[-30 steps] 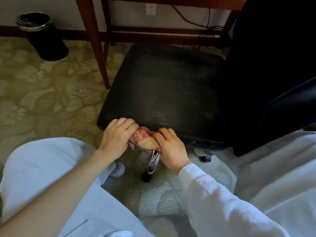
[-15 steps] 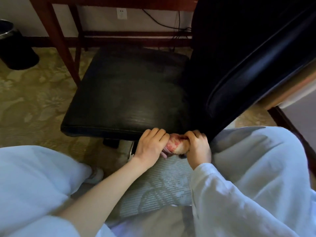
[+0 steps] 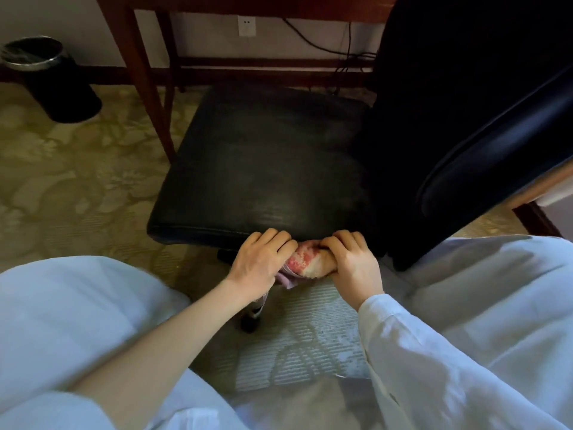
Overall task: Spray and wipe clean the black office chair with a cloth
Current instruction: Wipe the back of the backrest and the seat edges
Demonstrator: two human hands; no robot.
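After sliding rightward along the 6 o'clock edge of the black office chair [image 3: 263, 169], still bunching the pink cloth [image 3: 302, 262] in tightly curled left hand [image 3: 260, 263] and right hand [image 3: 355, 263], edge wipe apparently nearing the backrest [image 3: 465, 119].

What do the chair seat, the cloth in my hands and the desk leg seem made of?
Chair seat: black leather or faux leather, judging by its dull sheen, fine creases and stitched front seam. Cloth: soft fabric, pink-and-white patterned, bunched into folds. Desk leg: reddish-brown wood, smooth, probably varnished.
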